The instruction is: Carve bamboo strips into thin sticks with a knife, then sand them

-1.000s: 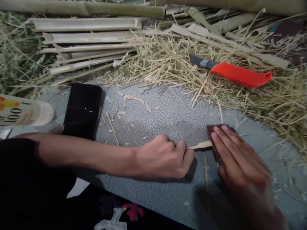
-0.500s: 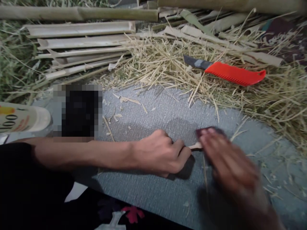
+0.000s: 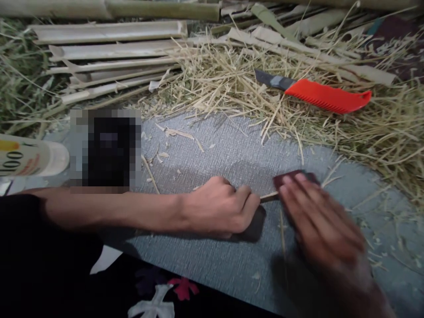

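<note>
My left hand (image 3: 228,205) is closed in a fist around a thin bamboo stick (image 3: 269,197), a short stretch of which shows between my hands. Stretched fingers of my right hand (image 3: 319,216) press a dark red piece of sandpaper (image 3: 281,179) onto the stick's other part. The stick's far end is hidden under the sandpaper and fingers. Both hands are low over a grey textured mat (image 3: 212,260).
A knife (image 3: 327,95) with an orange-red handle rests on straw-like shavings (image 3: 225,88) beyond my hands. Split bamboo pieces (image 3: 109,33) lie across the back. To the left are a bottle (image 3: 36,155) and a blurred-out dark object (image 3: 107,152).
My right hand with the sandpaper has shifted slightly right and up and looks less blurred. My left hand keeps its grip on the bamboo stick. The view has tilted a little.
</note>
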`<state>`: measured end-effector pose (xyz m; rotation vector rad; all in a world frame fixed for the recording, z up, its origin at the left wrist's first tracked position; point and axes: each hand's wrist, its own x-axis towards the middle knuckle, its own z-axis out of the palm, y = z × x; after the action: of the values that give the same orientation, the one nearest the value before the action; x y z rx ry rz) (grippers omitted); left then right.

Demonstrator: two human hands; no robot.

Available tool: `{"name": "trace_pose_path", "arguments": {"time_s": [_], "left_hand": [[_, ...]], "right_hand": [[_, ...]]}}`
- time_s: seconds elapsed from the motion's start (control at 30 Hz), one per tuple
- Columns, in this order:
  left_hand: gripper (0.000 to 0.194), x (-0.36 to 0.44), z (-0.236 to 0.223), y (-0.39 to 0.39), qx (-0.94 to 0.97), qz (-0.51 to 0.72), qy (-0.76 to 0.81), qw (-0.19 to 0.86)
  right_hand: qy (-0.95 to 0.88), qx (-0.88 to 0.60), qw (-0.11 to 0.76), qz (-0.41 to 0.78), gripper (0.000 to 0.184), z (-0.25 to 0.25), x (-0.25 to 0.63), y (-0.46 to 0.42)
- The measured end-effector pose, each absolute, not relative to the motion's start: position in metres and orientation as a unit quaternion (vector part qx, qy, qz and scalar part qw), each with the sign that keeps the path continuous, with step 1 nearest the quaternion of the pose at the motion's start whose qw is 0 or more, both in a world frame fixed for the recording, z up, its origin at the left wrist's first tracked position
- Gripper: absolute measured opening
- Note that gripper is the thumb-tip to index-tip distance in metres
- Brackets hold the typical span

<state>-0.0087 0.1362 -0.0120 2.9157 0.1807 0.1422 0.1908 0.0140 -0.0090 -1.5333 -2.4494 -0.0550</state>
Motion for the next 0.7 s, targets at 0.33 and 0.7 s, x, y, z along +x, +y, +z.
{"name": "trace_pose_path", "arguments": {"time_s": [0.33,0.7], "left_hand": [[0.012,-0.01,-0.011,0.136,0.989,0.041,0.061,0.128],[0.008,-0.013,-0.015,0.138,0.981,0.053,0.096,0.157]], "right_hand": [[-0.855,-0.504,0.122,-0.004,0.055,-0.01,0.197,0.012],[-0.765,-0.609,0.205,-0.039,0.063,-0.005,0.209,0.005]]}}
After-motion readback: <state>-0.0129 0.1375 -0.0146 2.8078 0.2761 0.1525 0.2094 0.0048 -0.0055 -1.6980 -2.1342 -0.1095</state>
